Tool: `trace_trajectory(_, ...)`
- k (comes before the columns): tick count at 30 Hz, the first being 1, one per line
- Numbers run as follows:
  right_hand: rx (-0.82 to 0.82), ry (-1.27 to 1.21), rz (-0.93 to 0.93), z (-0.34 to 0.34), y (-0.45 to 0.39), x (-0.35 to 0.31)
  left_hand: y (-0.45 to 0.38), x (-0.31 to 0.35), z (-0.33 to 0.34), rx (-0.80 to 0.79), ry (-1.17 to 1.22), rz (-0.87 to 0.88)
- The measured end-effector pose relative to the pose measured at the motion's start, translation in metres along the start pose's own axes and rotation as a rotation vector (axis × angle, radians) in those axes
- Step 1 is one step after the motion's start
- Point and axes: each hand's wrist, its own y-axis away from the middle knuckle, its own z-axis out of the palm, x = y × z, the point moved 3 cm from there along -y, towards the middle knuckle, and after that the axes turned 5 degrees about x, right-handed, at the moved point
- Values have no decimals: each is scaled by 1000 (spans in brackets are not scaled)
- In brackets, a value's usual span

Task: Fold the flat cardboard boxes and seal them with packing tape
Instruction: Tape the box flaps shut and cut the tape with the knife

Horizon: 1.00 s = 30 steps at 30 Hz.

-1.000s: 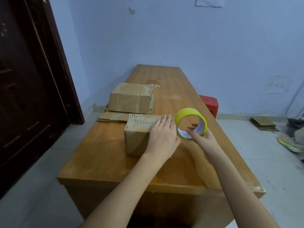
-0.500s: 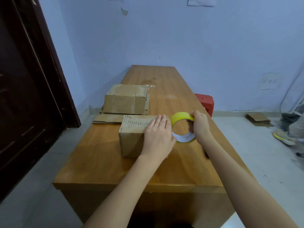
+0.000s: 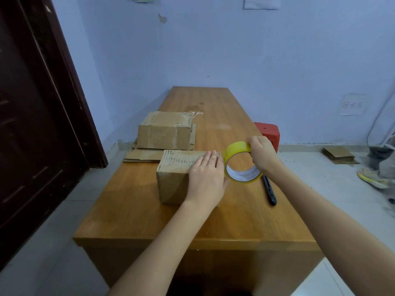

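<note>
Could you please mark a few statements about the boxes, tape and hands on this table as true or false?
1. The left hand lies flat on the near box. True.
2. The right hand holds a red tape roll. False: the tape roll is yellow.
3. A dark pen-like tool lies on the table right of the near box. True.
4. The far box sits on the floor. False: it rests on flat cardboard on the table.

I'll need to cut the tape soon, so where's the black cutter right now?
In the head view the black cutter lies on the table, right of centre, just under the right forearm and below the yellow tape roll.
</note>
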Motion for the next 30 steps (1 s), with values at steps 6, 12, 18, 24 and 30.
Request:
trace_trajectory(6, -21, 31, 1, -3, 4, -6, 5, 0, -4, 35, 16, 31)
trace_trajectory(12, -116, 319, -71, -11, 2, -15, 7, -5, -3, -12, 0, 7)
trace_trajectory(18, -121, 462, -166, -16, 6, -6, 9, -11, -15, -20, 52, 20)
trace_trajectory(24, -308, 659, -84, 0, 10, 14, 12, -11, -24, -36, 38, -19)
trace_trajectory(30, -448, 875, -78, 16, 12, 6, 8, -10, -20, -39, 100, -6)
